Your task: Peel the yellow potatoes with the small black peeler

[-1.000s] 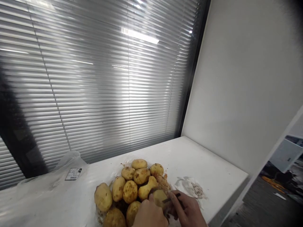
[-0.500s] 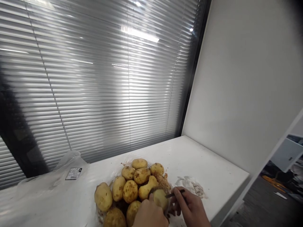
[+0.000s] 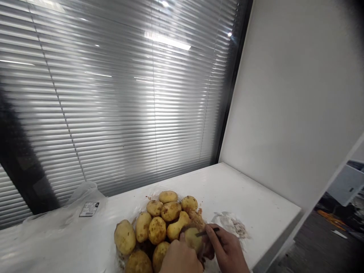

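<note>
Gripping the potato (image 3: 193, 239), the left hand's fingers (image 3: 182, 237) wrap its near side; the right hand's fingers (image 3: 209, 229), pinching a dark tool (image 3: 202, 233), sit just beside it.

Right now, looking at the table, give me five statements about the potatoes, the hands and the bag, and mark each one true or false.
1. The right hand holds a thin dark tool. True.
2. The left hand is inside the plastic bag with the label. False: it is at a potato beside the pile.
3. The bag lies left of the pile. True.
4. The potatoes in the pile are all spotlessly clean. False: several have brown patches.
5. The table is black. False: it is white.
</note>
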Demonstrator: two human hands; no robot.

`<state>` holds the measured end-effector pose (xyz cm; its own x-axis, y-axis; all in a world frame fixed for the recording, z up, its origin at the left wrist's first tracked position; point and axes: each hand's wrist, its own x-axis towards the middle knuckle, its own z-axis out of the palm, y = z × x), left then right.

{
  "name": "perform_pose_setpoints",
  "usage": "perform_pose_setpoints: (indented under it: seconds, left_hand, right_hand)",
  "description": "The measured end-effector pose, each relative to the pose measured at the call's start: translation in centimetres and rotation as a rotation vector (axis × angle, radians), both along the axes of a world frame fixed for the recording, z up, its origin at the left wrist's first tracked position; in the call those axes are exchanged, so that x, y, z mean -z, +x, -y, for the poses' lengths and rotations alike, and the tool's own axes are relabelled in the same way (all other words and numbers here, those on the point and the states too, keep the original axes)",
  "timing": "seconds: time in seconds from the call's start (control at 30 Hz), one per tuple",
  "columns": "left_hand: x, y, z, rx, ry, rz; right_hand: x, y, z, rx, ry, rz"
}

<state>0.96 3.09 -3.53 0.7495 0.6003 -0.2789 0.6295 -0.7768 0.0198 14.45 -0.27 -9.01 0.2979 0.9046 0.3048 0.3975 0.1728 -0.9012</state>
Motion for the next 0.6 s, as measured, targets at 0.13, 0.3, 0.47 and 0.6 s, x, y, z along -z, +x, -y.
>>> perform_pose_setpoints:
  seconds: [0.13, 0.3, 0.47, 0.6]
  left_hand:
    - [-1.3, 0.4, 0.3, -0.082, -0.111, -0.125]
    - [-2.0, 0.3, 0.4, -0.074, -0.105, -0.094]
    - [-1.7, 0.2, 0.3, -0.066, -0.087, -0.093]
    - [-1.2, 0.3, 0.1, -0.069, -0.074, -0.055]
  right_hand:
    - [0.1, -0.1, 0.0, -0.012, 0.035, 0.008]
    - [0.2, 0.0, -0.1, -0.032, 0.001, -0.024]
    - [0.3, 0.0, -0.1, 0.012, -0.028, -0.025]
    - [0.6, 0.1, -0.2, -0.047, -0.034, -0.098]
